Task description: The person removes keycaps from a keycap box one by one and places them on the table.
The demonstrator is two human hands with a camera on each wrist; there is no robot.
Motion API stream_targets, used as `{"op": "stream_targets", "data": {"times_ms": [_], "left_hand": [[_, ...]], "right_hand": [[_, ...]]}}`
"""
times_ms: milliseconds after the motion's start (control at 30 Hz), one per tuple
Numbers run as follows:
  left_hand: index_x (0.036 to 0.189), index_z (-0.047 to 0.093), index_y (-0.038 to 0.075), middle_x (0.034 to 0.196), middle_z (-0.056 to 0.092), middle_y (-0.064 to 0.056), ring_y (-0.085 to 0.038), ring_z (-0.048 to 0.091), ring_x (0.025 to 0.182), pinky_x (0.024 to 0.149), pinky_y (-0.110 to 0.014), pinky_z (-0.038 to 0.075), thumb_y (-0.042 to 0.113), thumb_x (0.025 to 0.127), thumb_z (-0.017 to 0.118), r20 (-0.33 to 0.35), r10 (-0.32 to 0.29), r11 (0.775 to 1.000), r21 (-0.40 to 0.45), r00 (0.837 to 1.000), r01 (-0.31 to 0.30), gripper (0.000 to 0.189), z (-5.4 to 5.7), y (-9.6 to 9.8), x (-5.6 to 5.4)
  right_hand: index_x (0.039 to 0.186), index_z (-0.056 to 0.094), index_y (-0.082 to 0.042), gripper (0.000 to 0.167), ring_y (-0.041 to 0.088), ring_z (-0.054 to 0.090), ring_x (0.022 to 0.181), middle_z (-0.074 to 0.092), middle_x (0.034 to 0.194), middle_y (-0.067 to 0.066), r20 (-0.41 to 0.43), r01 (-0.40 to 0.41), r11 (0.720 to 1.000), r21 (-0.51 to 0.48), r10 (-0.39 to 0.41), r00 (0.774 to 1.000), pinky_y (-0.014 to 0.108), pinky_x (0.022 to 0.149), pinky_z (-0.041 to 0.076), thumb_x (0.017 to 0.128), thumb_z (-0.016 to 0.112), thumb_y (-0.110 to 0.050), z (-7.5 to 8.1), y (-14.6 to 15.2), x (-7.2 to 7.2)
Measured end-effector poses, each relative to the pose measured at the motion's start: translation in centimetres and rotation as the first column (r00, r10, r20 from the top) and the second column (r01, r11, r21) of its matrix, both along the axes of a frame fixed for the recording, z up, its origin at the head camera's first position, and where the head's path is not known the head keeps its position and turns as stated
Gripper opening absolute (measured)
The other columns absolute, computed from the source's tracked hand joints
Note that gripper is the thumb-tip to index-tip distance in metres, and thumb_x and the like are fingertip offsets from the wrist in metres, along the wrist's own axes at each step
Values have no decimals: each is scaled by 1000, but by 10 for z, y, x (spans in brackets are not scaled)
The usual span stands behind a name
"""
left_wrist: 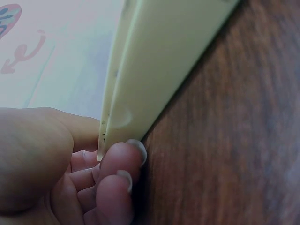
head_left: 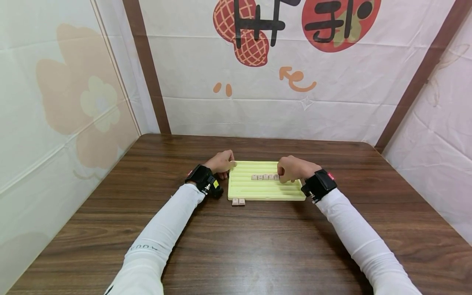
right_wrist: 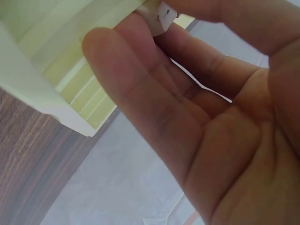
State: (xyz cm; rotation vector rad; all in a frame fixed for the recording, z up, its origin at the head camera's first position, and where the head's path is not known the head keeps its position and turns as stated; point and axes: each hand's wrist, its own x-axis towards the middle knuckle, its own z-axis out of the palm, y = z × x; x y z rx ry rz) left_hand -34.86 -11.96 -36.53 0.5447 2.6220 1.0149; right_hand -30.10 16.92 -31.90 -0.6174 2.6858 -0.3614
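A pale yellow-green ridged tray [head_left: 267, 194] lies on the table between my hands. My left hand [head_left: 221, 162] grips its left edge near the far corner, thumb at the rim and fingers curled against the side wall [left_wrist: 154, 70]. Over the tray's right half, my right hand [head_left: 296, 168] pinches a small pale keycap [right_wrist: 165, 18] with a dark mark, partly covered by the fingers. Directly left of those fingertips, a row of several beige keycaps [head_left: 265, 177] sits along one ridge. Two more keycaps [head_left: 238, 202] lie side by side against the tray's near edge, toward its left.
The brown wood-grain table [head_left: 236, 246] extends around the tray on all sides. Behind its far edge hangs a printed white cloth [head_left: 258, 114], with further cloth walls at left and right. A black wrist camera [head_left: 214, 186] on the left arm sits close to the tray's left side.
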Motion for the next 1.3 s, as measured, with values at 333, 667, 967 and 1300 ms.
{"op": "stream_targets", "data": {"times_ms": [333,667,967,1300], "left_hand": [[103,45,5,73,53,-7,-17,56,52,51,-28,50,22,103,45,-10,-10,1000,-5,1000,10,17,-1,-1,-3],[103,45,5,74,53,-8,-18,56,53,51,-28,50,23,103,46,-13,-12,1000,-6,1000,12,18,-2,-2,-1],[104,45,5,73,53,-8,-18,57,52,51,-28,50,22,103,45,-9,-11,1000,-3,1000,11,17,1,-1,0],[102,45,6,73,54,-9,-20,58,52,50,-30,51,22,102,46,23,0,1000,-3,1000,0,16,-4,-1,-9]], "right_hand": [[105,65,-9,15,21,63,85,63,104,8,0,-10,1000,-11,10,1000,36,70,55,90,66,-11,0,-1,-1],[106,65,-9,15,19,62,85,64,105,9,0,-22,1000,-8,22,1000,34,69,55,91,64,-11,0,1,-2],[102,68,-11,12,18,62,80,67,101,6,-49,-45,998,33,47,998,30,68,49,91,65,-13,8,2,-1],[92,67,-5,7,13,41,67,53,80,1,-100,-106,994,27,108,989,27,63,36,92,61,-6,17,7,-1]]}}
